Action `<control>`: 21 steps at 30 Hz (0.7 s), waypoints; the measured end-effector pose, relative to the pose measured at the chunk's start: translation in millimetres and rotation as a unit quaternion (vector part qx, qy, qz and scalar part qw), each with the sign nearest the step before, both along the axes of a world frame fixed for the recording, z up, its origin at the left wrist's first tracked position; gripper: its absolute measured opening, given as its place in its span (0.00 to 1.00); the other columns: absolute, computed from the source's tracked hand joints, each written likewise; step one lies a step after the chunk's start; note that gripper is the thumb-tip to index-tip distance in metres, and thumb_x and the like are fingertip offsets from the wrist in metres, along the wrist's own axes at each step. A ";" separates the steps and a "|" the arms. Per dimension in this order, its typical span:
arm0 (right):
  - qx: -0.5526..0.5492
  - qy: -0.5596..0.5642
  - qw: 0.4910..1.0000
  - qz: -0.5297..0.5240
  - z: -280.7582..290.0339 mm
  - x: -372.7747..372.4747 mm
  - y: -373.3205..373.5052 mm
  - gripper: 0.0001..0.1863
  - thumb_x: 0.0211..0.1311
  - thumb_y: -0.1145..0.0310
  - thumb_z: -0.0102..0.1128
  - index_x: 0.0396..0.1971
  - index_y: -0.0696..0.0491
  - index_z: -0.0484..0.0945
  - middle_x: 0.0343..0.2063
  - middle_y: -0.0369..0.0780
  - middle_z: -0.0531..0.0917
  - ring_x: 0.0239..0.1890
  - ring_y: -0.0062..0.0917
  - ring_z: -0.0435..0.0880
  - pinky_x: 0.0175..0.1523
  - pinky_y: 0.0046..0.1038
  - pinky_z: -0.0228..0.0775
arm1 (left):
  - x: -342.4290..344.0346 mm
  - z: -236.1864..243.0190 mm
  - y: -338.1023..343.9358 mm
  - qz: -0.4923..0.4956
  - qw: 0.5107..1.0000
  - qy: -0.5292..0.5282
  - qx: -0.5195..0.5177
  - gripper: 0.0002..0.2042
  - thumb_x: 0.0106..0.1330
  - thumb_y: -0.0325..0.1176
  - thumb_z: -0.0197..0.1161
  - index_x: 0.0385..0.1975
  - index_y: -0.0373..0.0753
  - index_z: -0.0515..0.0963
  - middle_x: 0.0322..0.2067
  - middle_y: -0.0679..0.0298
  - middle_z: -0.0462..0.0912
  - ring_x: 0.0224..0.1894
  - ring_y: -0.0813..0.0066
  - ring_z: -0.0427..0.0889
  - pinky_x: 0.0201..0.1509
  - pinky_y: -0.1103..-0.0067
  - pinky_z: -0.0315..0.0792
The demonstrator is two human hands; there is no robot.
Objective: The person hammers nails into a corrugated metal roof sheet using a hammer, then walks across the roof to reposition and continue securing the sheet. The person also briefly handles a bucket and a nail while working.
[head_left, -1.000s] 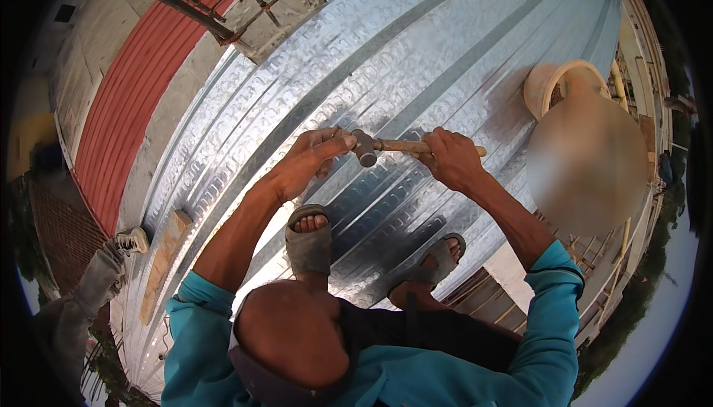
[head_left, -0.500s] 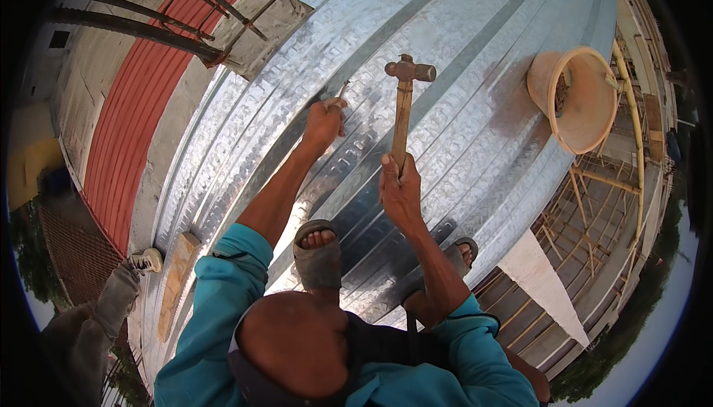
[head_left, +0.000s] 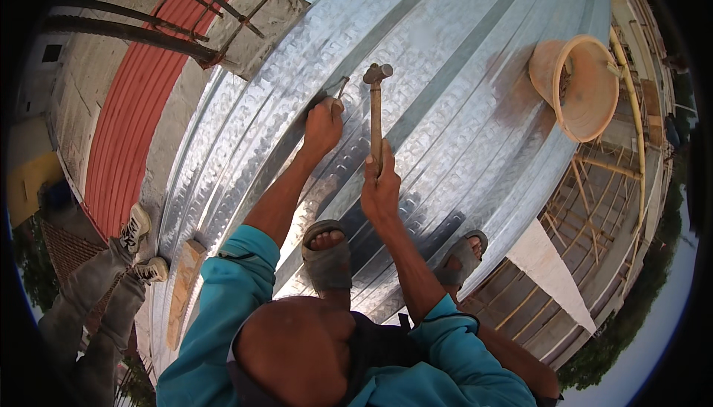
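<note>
My right hand (head_left: 381, 190) is closed round the wooden handle of a ball-peen hammer (head_left: 376, 114), whose metal head is raised above the sheet. To its left, my left hand (head_left: 322, 126) pinches a thin metal pin (head_left: 342, 88) with a short crosswise top; its lower end is hidden by the fingers. This hand is at a raised rib of the shiny ribbed metal sheet (head_left: 438, 50). My sandalled feet (head_left: 327, 258) stand on the same sheet.
An orange bucket (head_left: 546, 73) lies tipped on the sheet's right side, with bamboo scaffolding (head_left: 594, 221) beyond the edge. Rusty rebar (head_left: 134, 32) juts out at far left near red ribbed sheeting (head_left: 130, 132). Another person's shoes (head_left: 135, 227) stand by a wood plank (head_left: 183, 288).
My right hand has brought the hammer left and toward the pin. My left hand keeps its pinch at nearly the same spot. The other person's second shoe has come into view.
</note>
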State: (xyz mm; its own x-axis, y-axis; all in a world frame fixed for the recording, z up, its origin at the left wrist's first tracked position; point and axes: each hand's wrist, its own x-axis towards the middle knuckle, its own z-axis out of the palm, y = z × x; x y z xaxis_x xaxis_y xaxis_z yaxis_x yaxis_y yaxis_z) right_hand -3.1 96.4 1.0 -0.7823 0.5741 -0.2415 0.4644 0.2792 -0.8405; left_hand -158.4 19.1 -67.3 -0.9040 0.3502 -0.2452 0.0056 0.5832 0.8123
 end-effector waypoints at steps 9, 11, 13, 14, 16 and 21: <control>0.087 0.027 0.995 0.038 -18.1 -11.2 -12.8 0.28 0.72 0.71 0.49 0.68 0.61 0.56 0.44 0.60 0.79 0.33 0.43 0.84 0.35 0.36 0.75 | -3.5 1.8 3.1 -0.002 1.000 -0.022 -0.010 0.13 0.70 0.34 0.49 0.33 0.32 0.78 0.30 0.42 0.81 0.38 0.40 0.81 0.45 0.57 0.71; 0.110 0.042 0.992 0.045 -22.0 -10.6 -14.6 0.29 0.72 0.72 0.50 0.69 0.61 0.55 0.45 0.61 0.79 0.36 0.46 0.84 0.36 0.37 0.75 | -4.8 2.8 1.5 -0.004 0.999 -0.034 -0.002 0.13 0.70 0.34 0.49 0.33 0.32 0.78 0.30 0.42 0.81 0.38 0.41 0.81 0.45 0.57 0.71; 0.169 0.113 0.979 0.034 -23.9 -10.6 -16.8 0.29 0.72 0.71 0.50 0.69 0.60 0.54 0.43 0.61 0.79 0.38 0.48 0.84 0.36 0.39 0.76 | -6.0 3.0 0.4 -0.005 0.999 -0.046 0.007 0.14 0.69 0.34 0.48 0.33 0.31 0.79 0.30 0.42 0.81 0.38 0.41 0.81 0.45 0.57 0.71; 0.157 0.102 0.982 0.037 -23.5 -11.5 -18.3 0.30 0.72 0.71 0.50 0.69 0.60 0.54 0.43 0.61 0.79 0.39 0.50 0.84 0.37 0.39 0.76 | -6.8 2.8 0.5 0.000 0.999 -0.052 0.006 0.14 0.69 0.34 0.48 0.32 0.31 0.79 0.29 0.42 0.81 0.37 0.41 0.81 0.45 0.58 0.71; 0.109 0.079 0.990 0.032 -20.1 -14.7 -21.5 0.30 0.71 0.72 0.50 0.70 0.59 0.53 0.42 0.61 0.79 0.40 0.52 0.83 0.38 0.40 0.76 | -7.7 1.5 1.3 0.007 0.998 -0.060 0.007 0.14 0.69 0.33 0.48 0.31 0.31 0.79 0.29 0.42 0.81 0.37 0.42 0.81 0.45 0.58 0.71; 0.109 -0.016 0.993 0.050 -5.2 -28.0 -23.1 0.31 0.71 0.75 0.50 0.70 0.60 0.52 0.42 0.61 0.80 0.36 0.50 0.84 0.37 0.40 0.76 | -8.1 -3.7 3.5 0.006 0.999 -0.043 0.011 0.15 0.68 0.35 0.49 0.30 0.31 0.78 0.28 0.42 0.81 0.36 0.42 0.81 0.44 0.59 0.71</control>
State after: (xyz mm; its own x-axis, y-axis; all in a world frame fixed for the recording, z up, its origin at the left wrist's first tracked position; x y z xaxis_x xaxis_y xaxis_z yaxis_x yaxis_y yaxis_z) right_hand -31.1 73.3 -4.2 -0.8322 0.5351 -0.1454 0.4504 0.4992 -0.7402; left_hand -166.5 22.6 -70.9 -0.8843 0.3459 -0.3138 -0.0706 0.5652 0.8219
